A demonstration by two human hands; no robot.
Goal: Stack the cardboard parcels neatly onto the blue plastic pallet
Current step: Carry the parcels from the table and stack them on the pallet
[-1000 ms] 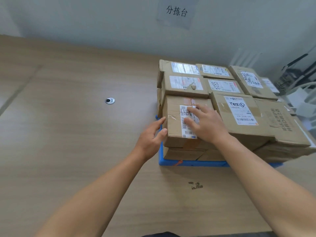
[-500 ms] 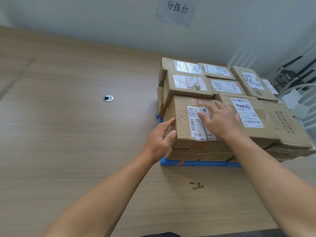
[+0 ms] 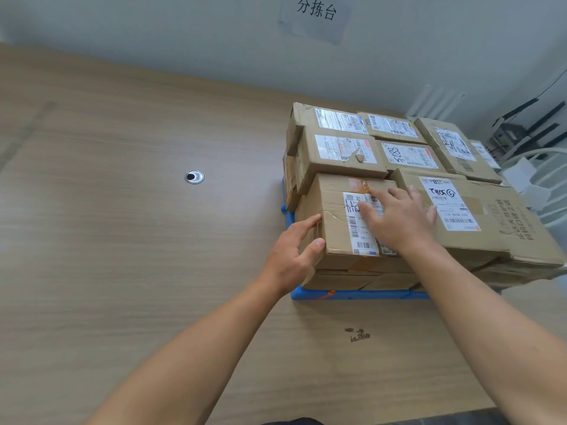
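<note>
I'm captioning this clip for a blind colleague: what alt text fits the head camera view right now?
Two hands rest on a cardboard parcel at the near left corner of a stack on a blue plastic pallet: the left hand touches its left side, the right hand lies flat on its labelled top. More labelled parcels fill the pallet behind, on a wooden table.

Left hand (image 3: 294, 250) and right hand (image 3: 399, 222) both bare; left forearm (image 3: 199, 348) and right forearm (image 3: 491, 332) bare too, uncovered from the wrist to the frame edge; left thumbnail (image 3: 320, 242) visible, cut short; knuckle ridges show on the back of the right hand; nails on the right hand too blurred to judge; clothing in view: a narrow strip of dark fabric (image 3: 291, 421) at the bottom edge, between the two forearms; garment type and cut can't be told from that sliver
</note>
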